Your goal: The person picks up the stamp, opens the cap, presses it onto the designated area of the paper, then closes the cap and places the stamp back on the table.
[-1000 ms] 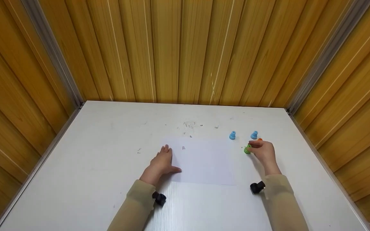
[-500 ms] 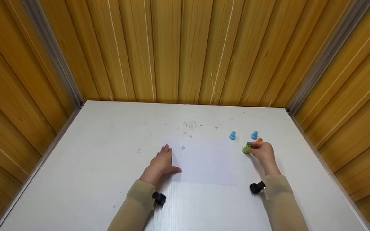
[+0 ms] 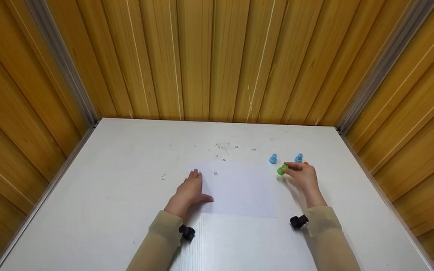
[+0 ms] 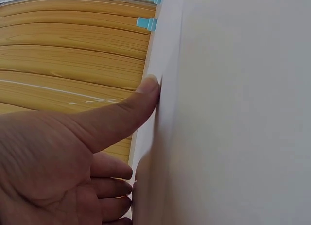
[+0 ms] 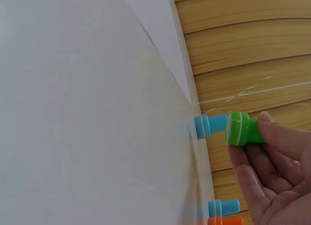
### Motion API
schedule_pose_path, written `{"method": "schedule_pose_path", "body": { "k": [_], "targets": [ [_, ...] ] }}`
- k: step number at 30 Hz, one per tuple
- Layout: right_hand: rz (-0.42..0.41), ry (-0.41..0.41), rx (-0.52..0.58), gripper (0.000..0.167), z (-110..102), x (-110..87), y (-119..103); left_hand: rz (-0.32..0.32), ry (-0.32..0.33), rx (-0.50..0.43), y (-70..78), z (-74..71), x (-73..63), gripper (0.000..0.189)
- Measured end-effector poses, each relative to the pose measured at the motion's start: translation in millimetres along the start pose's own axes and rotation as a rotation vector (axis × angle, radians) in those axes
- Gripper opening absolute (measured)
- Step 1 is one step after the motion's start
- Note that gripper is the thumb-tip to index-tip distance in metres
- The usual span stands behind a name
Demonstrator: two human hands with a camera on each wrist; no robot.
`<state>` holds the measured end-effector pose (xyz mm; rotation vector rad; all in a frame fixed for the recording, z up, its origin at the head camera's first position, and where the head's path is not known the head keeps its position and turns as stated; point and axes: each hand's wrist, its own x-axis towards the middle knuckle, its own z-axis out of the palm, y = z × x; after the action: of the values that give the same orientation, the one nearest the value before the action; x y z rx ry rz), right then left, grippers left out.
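My right hand (image 3: 303, 179) pinches a green toy stamp (image 3: 281, 170) by its narrow handle, between thumb and fingers. The right wrist view shows this green stamp (image 5: 238, 129) lifted off the table, its wide base turned toward the tabletop. My left hand (image 3: 190, 190) rests with fingers extended at the left edge of a white sheet of paper (image 3: 239, 192), the thumb lying on the sheet. Behind the green stamp stands one blue stamp (image 3: 273, 159); a second blue stamp (image 3: 298, 157) is farther right. An orange stamp (image 3: 306, 163) is mostly hidden behind my right hand.
The white table (image 3: 89, 210) carries small dark marks (image 3: 222, 146) beyond the paper. Wood-patterned panels (image 3: 217, 60) enclose its back and sides. A black wrist camera (image 3: 187, 232) sits by the left sleeve, and another black camera (image 3: 298, 222) by the right.
My right hand has lifted the green stamp from the table and carried it left and slightly away, toward the paper's right side. The left hand has stayed in place.
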<state>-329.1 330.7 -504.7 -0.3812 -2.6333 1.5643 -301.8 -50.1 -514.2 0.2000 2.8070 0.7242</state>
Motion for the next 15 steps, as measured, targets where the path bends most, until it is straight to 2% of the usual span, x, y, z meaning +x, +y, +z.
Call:
{"method": "schedule_pose_path", "body": {
  "k": [3,6,12,15],
  "targets": [
    [-0.043,-0.029,0.046,0.042,6,-3.8,-6,0.018,0.025,-0.002,3.9,-2.3,0.2,0.104],
    [-0.07,-0.075,0.122,0.042,16,-10.5,-16,0.055,0.058,-0.056,10.3,-3.7,0.4,0.095],
    [-0.156,-0.152,0.287,0.035,47,-33.2,-38,0.194,0.188,-0.355,26.7,1.5,-2.9,0.06],
    [-0.2,-0.177,0.334,0.031,64,-46.5,-47,0.264,0.241,-0.495,35.6,7.2,-5.6,0.048]
  ]
}}
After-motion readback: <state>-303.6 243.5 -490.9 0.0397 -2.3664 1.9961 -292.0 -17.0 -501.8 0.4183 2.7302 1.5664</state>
